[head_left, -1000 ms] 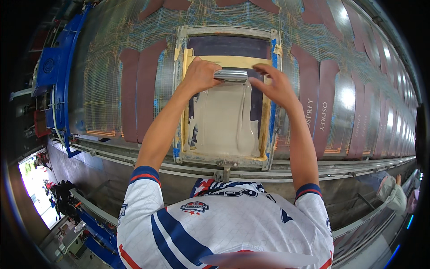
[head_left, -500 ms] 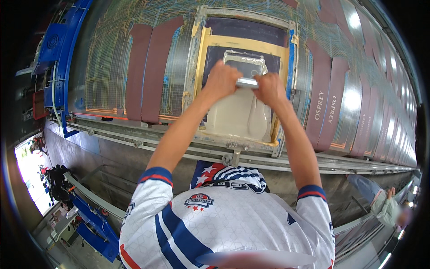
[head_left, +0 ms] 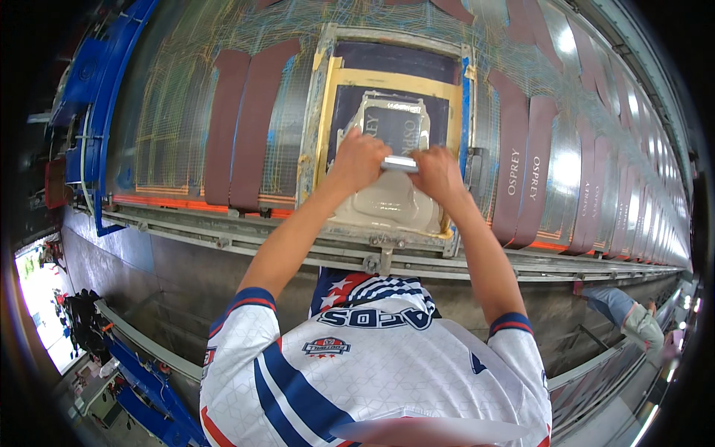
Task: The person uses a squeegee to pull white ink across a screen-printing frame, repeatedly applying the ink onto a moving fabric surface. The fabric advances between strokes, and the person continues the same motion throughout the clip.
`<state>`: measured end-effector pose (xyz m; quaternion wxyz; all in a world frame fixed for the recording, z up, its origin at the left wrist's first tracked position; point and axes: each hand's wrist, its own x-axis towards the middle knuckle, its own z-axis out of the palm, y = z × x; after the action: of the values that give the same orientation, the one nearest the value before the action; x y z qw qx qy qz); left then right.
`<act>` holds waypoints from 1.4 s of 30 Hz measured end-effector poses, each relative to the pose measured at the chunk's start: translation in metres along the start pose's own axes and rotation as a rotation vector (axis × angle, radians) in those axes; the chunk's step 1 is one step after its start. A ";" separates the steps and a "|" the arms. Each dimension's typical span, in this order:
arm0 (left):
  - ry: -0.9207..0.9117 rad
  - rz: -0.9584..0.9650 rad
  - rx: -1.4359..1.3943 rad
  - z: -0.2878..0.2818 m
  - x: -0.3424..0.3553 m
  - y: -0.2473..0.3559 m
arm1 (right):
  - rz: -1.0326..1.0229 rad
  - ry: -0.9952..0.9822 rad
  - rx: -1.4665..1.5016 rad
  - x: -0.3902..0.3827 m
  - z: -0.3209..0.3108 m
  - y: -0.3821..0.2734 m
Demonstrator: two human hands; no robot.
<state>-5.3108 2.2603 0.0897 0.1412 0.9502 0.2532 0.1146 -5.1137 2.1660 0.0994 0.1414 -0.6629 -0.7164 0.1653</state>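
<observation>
My left hand (head_left: 360, 160) and my right hand (head_left: 438, 175) are both closed on a squeegee (head_left: 401, 162), one at each end. Only the pale middle of its top shows between them; its blade is hidden. The squeegee stands across a screen-printing frame (head_left: 311, 119) with a metal border and yellow tape inside. Thick cream ink (head_left: 387, 205) is pooled on the near side of the squeegee. Beyond my hands, the dark mesh (head_left: 393, 123) shows pale lettering, with an ink rim around it.
Maroon fabric pieces lie on the long table at the left (head_left: 231, 127) and, with pale lettering, at the right (head_left: 509, 167). A metal rail (head_left: 298, 253) runs along the near edge. Blue machinery (head_left: 112, 112) stands at far left. Another person (head_left: 629, 313) is at far right.
Both hands have drawn the squeegee toward me over the screen. More of the dark mesh and its lettering shows beyond it, and the ink is gathered nearer. The view has shifted slightly.
</observation>
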 end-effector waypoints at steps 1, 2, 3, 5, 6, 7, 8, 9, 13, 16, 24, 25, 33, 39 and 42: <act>-0.027 -0.021 0.026 0.000 0.020 -0.013 | -0.010 0.017 -0.012 0.022 0.003 0.016; -0.056 -0.042 0.055 0.000 0.042 -0.028 | -0.020 0.035 -0.022 0.045 0.006 0.033; -0.085 -0.064 0.086 -0.001 0.061 -0.041 | -0.004 0.013 -0.014 0.066 0.004 0.043; -0.097 -0.073 0.076 -0.006 0.092 -0.060 | 0.034 -0.031 0.007 0.100 -0.007 0.058; -0.107 -0.074 0.063 -0.004 0.106 -0.068 | 0.046 -0.051 0.027 0.111 -0.011 0.066; -0.125 -0.075 0.067 -0.005 0.117 -0.074 | 0.055 -0.073 0.048 0.121 -0.015 0.072; -0.144 -0.077 0.072 -0.005 0.127 -0.080 | 0.063 -0.095 0.070 0.129 -0.018 0.077; -0.165 -0.086 0.072 -0.002 0.131 -0.085 | 0.082 -0.100 0.080 0.135 -0.017 0.078; -0.145 -0.084 0.005 0.005 0.132 -0.092 | 0.098 -0.108 0.091 0.143 -0.013 0.081; -0.085 -0.068 0.007 0.006 0.126 -0.088 | 0.081 -0.113 0.058 0.139 -0.009 0.078; -0.002 -0.024 -0.011 0.015 0.019 -0.023 | -0.006 -0.014 0.024 0.030 0.020 0.020; 0.012 -0.012 0.006 0.017 -0.006 -0.007 | -0.022 -0.052 0.006 0.005 0.032 0.013; 0.033 -0.075 -0.074 0.004 -0.078 0.052 | 0.183 -0.171 0.323 -0.065 -0.009 -0.041; -0.096 -0.109 -0.071 -0.002 -0.086 0.052 | 0.716 0.570 0.184 -0.049 0.010 0.096; -0.055 -0.101 -0.009 -0.001 -0.085 0.052 | 0.935 0.466 0.347 -0.039 0.019 0.114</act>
<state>-5.3599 2.1734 0.0953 0.1579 0.9383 0.2964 0.0823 -5.0154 2.1341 0.0342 0.3152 -0.8966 -0.2573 0.1751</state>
